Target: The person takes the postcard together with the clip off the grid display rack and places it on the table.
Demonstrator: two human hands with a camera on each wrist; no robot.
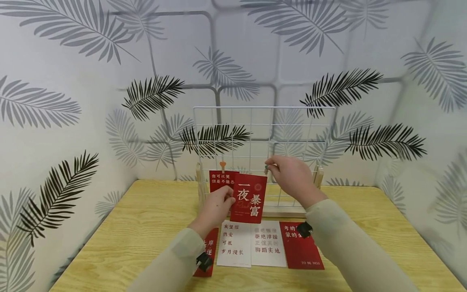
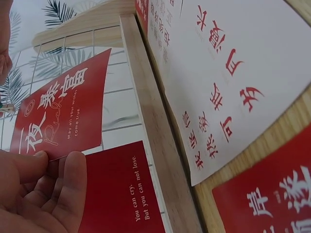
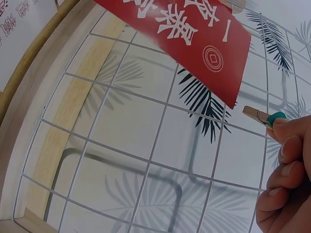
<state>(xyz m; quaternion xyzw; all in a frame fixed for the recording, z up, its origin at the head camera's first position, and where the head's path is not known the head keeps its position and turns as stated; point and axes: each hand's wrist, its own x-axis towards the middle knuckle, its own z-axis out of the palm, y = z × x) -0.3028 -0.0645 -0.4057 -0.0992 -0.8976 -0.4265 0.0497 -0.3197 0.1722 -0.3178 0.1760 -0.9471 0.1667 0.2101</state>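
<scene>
My left hand (image 1: 217, 205) pinches a red card (image 1: 251, 198) with white characters by its left edge, in front of a white wire grid (image 1: 233, 132). My right hand (image 1: 293, 177) holds a small wooden clothespin (image 3: 256, 115) with a teal decoration between thumb and forefinger. In the right wrist view the peg's tip points at the card's corner, a short gap apart. Behind the held card, another red card (image 1: 219, 178) hangs from the grid under an orange-topped clip (image 1: 223, 165); the held card partly overlaps it.
On the wooden table (image 1: 153, 227) before the grid lie two white cards (image 1: 233, 259) (image 1: 270, 259), a red card (image 1: 304, 253) at right and another red card (image 1: 208, 251) at left, partly behind my left arm. A wooden base (image 2: 146, 107) supports the grid.
</scene>
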